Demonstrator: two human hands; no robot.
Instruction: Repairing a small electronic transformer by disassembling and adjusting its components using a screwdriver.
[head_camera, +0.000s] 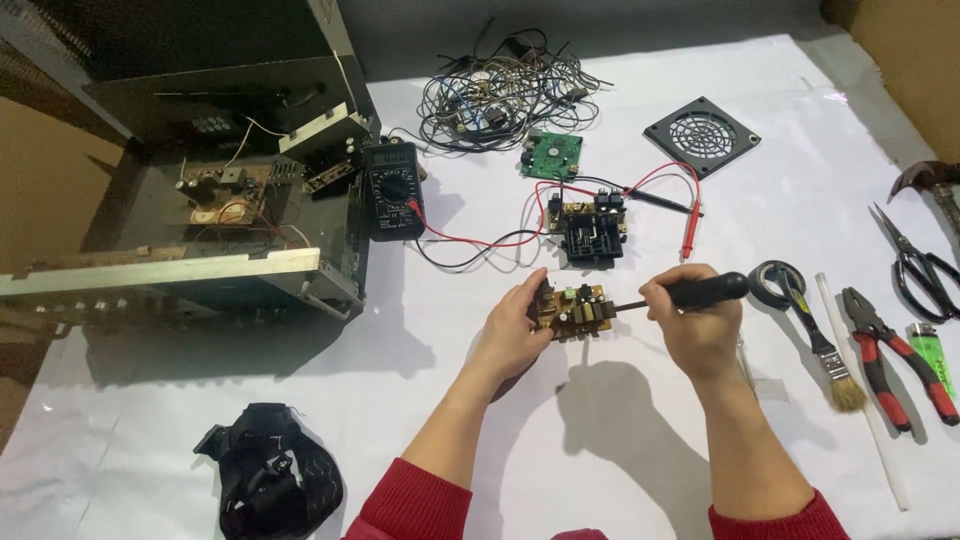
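An electronics repair bench: an opened amplifier chassis (190, 210) far left, a multimeter (393, 188) with probes, tangled wires (500, 90), loose circuit boards (592, 230), pliers (890, 355) and scissors (915, 265) right.

Plenty of bare bench (560, 440) in front, between the two forearms and out to the black strap bundle (268, 482). Behind it's cramped: black-socket board (590, 232), meter leads (480, 242) and wire tangle (505, 92). Open chassis (200, 210) walls off the left; pliers (890, 355) and brush (830, 355) crowd the right.
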